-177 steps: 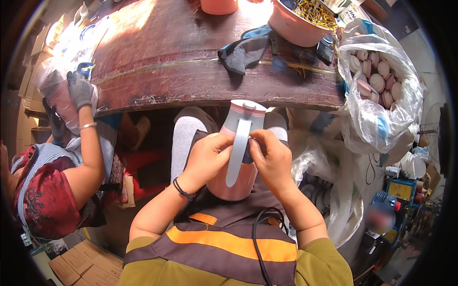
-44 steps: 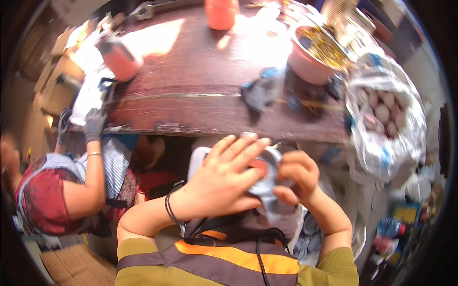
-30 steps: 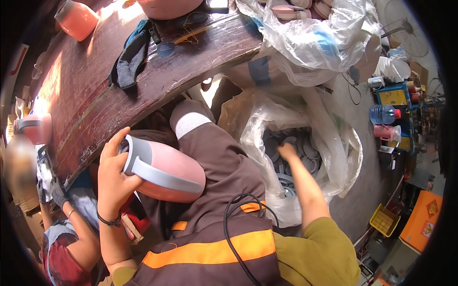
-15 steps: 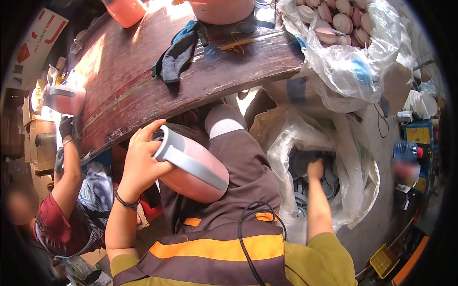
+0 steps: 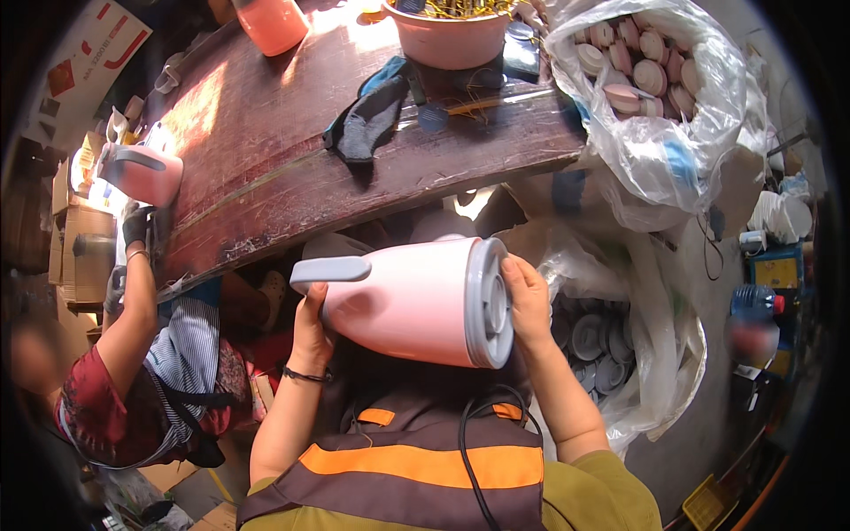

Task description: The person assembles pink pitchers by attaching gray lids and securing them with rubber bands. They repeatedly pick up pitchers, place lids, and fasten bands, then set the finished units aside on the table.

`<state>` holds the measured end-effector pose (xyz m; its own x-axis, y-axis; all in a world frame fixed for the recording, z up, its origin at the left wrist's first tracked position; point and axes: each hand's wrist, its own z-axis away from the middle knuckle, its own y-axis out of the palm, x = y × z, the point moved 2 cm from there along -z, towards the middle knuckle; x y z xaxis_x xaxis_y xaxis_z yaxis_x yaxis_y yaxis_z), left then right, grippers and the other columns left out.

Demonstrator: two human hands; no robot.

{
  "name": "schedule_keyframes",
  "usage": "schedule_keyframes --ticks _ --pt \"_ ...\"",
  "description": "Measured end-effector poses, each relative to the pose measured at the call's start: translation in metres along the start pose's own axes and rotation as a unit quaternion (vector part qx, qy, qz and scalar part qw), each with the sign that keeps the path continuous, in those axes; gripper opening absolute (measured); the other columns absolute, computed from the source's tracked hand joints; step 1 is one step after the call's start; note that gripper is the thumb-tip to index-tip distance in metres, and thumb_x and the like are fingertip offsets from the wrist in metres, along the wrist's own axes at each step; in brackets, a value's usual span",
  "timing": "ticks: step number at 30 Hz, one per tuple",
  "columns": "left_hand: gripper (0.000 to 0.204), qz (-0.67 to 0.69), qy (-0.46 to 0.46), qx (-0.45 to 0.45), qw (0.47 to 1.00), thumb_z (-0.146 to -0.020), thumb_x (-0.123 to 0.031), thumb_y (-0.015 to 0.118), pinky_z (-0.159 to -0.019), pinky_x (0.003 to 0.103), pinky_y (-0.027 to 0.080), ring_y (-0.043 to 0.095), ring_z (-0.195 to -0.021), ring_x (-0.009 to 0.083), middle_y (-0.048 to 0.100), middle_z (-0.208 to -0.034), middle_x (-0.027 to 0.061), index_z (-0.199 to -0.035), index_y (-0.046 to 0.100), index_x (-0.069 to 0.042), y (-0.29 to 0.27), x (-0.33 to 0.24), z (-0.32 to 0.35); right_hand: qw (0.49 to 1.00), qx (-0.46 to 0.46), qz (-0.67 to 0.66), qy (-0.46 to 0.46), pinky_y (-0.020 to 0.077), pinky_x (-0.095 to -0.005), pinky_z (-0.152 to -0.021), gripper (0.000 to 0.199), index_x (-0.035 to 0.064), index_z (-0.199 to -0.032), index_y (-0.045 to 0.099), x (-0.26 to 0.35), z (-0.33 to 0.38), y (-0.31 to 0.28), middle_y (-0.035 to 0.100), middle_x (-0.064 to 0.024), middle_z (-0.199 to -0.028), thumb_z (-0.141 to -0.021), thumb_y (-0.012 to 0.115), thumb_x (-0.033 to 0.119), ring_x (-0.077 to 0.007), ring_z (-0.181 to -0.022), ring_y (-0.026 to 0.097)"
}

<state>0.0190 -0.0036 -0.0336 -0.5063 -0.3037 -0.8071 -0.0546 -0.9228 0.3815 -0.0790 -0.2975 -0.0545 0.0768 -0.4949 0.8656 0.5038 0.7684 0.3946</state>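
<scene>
Over my lap a pink jug (image 5: 412, 305) with a grey handle (image 5: 332, 270) lies on its side. My left hand (image 5: 312, 332) grips it at the handle end, thumb up beside the handle. At the jug's wide end sits a grey round plastic base piece (image 5: 489, 305). My right hand (image 5: 529, 296) is closed on that piece's right edge, its palm partly hidden; whether the piece is fully seated I cannot tell. To the right, an open clear plastic bag (image 5: 668, 354) holds several grey round pieces (image 5: 598, 341).
A dark red worktable (image 5: 257, 168) spans ahead, bearing a grey glove (image 5: 367, 119), a pink tub (image 5: 443, 40) and another pink jug (image 5: 273, 25). Pink-and-white round parts (image 5: 651, 75) fill a bag at far right. At left, a co-worker's gloved hand (image 5: 135, 226) is near a pink jug (image 5: 146, 173).
My right hand has left the bag of grey pieces and come to the jug. The jug has turned sideways, its wide end now to the right, with a grey piece against it.
</scene>
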Motion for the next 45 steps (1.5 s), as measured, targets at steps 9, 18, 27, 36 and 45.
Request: schedule_keyframes --ticks 9,18,27,36,45 --pt "0.054 -0.025 0.124 -0.065 0.990 -0.087 -0.037 0.066 -0.103 0.033 0.036 0.052 -0.115 0.0181 0.056 -0.124 0.0076 -0.123 0.056 0.001 -0.016 0.002 0.008 0.924 0.073 0.268 -0.264 0.0297 -0.0389 -0.108 0.066 -0.0049 -0.130 0.049 0.029 0.041 0.059 0.051 -0.0206 -0.131 -0.096 0.044 0.051 -0.0325 -0.126 0.045" --pt "0.054 -0.453 0.599 0.056 0.657 -0.070 -0.048 0.080 -0.102 0.041 0.040 0.051 -0.120 0.0321 0.039 -0.141 0.0207 -0.086 0.071 0.003 0.023 -0.081 0.050 0.996 0.008 -0.065 0.054 0.0466 -0.0290 -0.087 0.039 -0.0001 -0.121 0.055 0.011 0.012 0.053 0.063 -0.0090 -0.111 -0.102 0.043 0.032 -0.0156 -0.102 0.060" --pt "0.082 -0.176 0.303 -0.087 0.932 -0.080 -0.051 0.071 -0.100 0.033 0.039 0.051 -0.118 0.0201 0.050 -0.133 0.0126 -0.133 0.046 0.005 0.004 -0.033 0.033 0.964 -0.103 0.108 -0.222 0.0447 -0.0305 -0.087 0.037 -0.0048 -0.108 0.061 0.018 0.018 0.061 0.063 -0.0123 -0.104 -0.100 0.047 0.028 -0.0186 -0.097 0.058" --pt "0.055 0.036 0.102 -0.067 0.992 -0.089 -0.033 0.064 -0.103 0.034 0.039 0.054 -0.116 0.0208 0.057 -0.123 0.0109 -0.126 0.052 0.004 0.002 -0.012 0.024 0.883 0.012 0.243 -0.400 0.0419 -0.0420 -0.100 0.044 -0.0080 -0.115 0.062 0.023 0.038 0.066 0.060 -0.0240 -0.120 -0.098 0.048 0.030 -0.0354 -0.115 0.057" --pt "0.055 0.011 0.158 -0.078 0.984 -0.091 -0.035 0.061 -0.101 0.033 0.038 0.053 -0.116 0.0197 0.054 -0.127 0.0102 -0.125 0.051 0.007 0.007 -0.021 0.030 0.910 0.021 0.182 -0.371 0.0400 -0.0405 -0.101 0.044 -0.0084 -0.118 0.059 0.026 0.037 0.068 0.057 -0.0216 -0.124 -0.097 0.045 0.027 -0.0300 -0.114 0.055"
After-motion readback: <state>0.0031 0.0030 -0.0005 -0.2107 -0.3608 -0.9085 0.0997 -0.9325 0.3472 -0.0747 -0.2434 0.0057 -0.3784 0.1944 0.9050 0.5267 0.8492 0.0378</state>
